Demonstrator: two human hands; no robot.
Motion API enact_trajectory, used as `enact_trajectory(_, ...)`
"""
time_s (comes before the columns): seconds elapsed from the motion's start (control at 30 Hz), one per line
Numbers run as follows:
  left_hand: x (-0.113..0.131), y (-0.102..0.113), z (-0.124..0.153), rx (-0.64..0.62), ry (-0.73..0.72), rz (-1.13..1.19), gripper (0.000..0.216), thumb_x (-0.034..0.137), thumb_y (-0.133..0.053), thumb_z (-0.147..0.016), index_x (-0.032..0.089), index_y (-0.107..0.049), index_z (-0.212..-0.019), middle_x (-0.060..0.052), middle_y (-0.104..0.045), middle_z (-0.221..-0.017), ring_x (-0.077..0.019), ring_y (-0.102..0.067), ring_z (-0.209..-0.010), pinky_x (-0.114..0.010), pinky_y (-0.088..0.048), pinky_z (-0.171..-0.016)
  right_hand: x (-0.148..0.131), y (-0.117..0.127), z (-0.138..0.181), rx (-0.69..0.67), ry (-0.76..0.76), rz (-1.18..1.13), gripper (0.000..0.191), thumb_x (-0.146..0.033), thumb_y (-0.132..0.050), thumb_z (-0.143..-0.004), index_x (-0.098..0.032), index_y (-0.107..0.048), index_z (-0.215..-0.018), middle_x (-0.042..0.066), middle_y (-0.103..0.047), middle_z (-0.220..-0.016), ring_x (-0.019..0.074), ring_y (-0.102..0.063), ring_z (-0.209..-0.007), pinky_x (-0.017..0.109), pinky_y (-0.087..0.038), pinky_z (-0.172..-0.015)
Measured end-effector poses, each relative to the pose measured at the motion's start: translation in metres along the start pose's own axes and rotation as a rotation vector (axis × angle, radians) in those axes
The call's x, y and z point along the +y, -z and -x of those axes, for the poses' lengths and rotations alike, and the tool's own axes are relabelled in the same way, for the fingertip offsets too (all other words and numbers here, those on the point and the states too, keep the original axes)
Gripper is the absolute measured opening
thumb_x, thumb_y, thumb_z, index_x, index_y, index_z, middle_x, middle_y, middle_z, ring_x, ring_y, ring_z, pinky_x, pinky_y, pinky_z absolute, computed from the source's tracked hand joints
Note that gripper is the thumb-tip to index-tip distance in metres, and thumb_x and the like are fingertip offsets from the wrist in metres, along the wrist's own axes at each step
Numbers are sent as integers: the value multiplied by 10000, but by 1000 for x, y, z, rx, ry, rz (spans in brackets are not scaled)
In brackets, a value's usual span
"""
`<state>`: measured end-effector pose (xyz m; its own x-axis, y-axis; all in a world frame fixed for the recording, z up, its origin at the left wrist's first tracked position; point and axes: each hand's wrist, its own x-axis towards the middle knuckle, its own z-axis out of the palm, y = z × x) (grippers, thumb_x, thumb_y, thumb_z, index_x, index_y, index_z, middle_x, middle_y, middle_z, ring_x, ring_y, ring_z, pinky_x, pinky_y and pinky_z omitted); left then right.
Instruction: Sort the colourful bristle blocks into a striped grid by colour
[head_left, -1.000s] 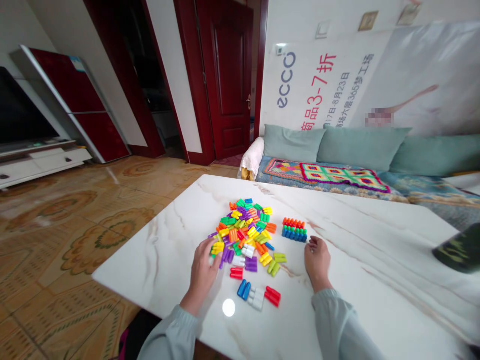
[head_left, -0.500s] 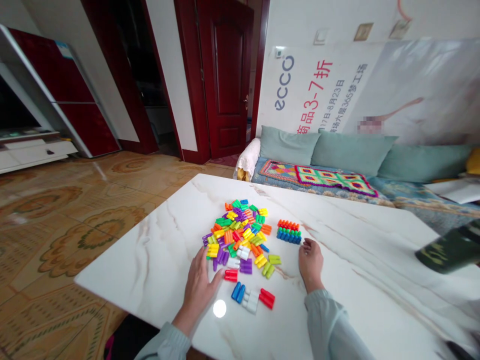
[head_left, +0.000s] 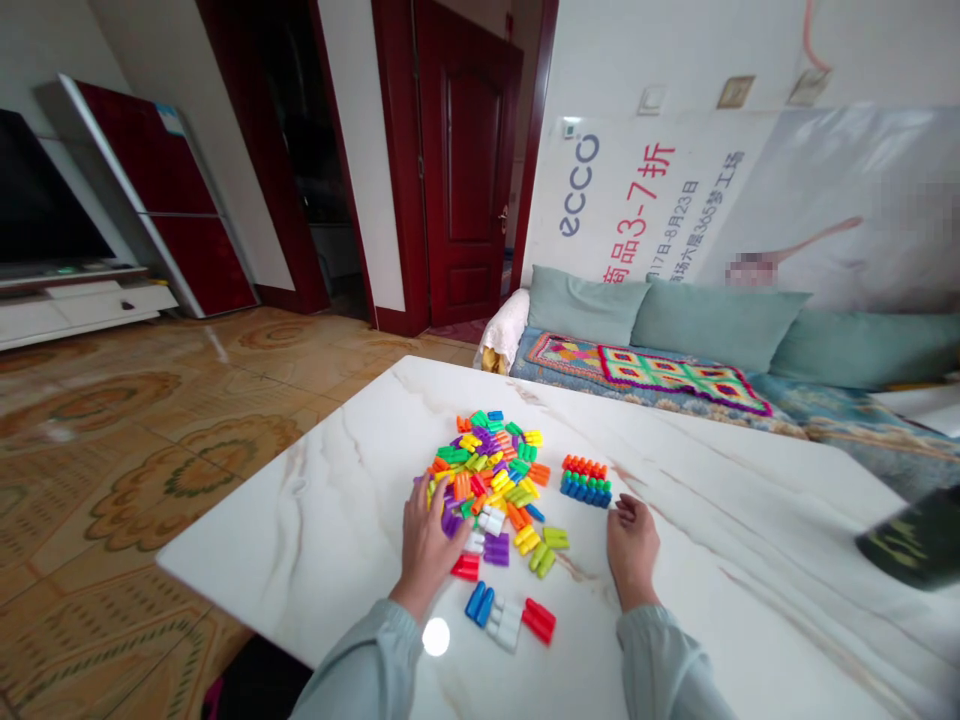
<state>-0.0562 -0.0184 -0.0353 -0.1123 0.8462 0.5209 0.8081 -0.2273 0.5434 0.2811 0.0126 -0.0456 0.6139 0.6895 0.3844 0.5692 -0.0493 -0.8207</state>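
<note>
A heap of colourful plastic building blocks (head_left: 487,470) lies on the white marble-look table (head_left: 300,520). My left hand (head_left: 429,540) is at the heap's near left edge, fingers apart, its fingertips over purple and yellow blocks. Its thumb points toward a white block, close to a red block (head_left: 466,567). To the heap's right sits a joined set of orange, green and blue blocks (head_left: 586,482). Just beside its near right corner rests my right hand (head_left: 632,550), fingers curled in, with nothing visible in them.
Closer to me, a blue block (head_left: 480,603), a white block (head_left: 505,625) and a red block (head_left: 538,620) lie in a row. A dark green cylindrical object (head_left: 915,540) is at the table's right. Behind the table stands a sofa with cushions (head_left: 712,325).
My left hand has moved forward and right, from beside the heap to over its left edge. My right hand stays near the joined set. The whole view has shifted slightly.
</note>
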Motion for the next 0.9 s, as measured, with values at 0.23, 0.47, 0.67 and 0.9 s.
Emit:
enact_trajectory(0.23,1,-9,4,-31,-116,-142,500,341,-634,-828,199,-573,-1303,-174,-430,-1454,-375,-394,-1355,-587,-350,-1097,-12,7,7,63,99,1,389,-429,-510,-824,-154,-592,-1087,139,-644,-1078,229,-623,-832,359,-505,-718)
enact_trajectory(0.47,10,-6,2,-16,-100,-138,508,337,-624,-829,203,-561,-1315,-152,-438,-1440,-359,-393,-1335,-564,-328,-1110,-100,-44,25,-219,594,-124,188,-289,-485,-907,-207,-640,-972,89,-656,-1030,243,-598,-1022,420,-463,-943)
enact_trajectory(0.67,13,-5,2,-12,-97,-155,504,333,-632,-829,182,-557,-1304,-165,-426,-1440,-370,-375,-1342,-572,-336,-1102,-167,-125,29,-609,627,107,439,-272,-654,-819,-218,-620,-1254,133,-532,-1384,319,-467,-1274,469,-380,-1044)
enact_trajectory(0.9,9,-9,3,35,-124,-161,491,319,-642,-817,213,-563,-1291,-150,-455,-1408,-373,-410,-1309,-585,-366,-1071,-176,-155,28,-723,484,20,293,-218,-690,-765,-249,-709,-1056,98,-625,-1251,292,-551,-1160,425,-407,-976)
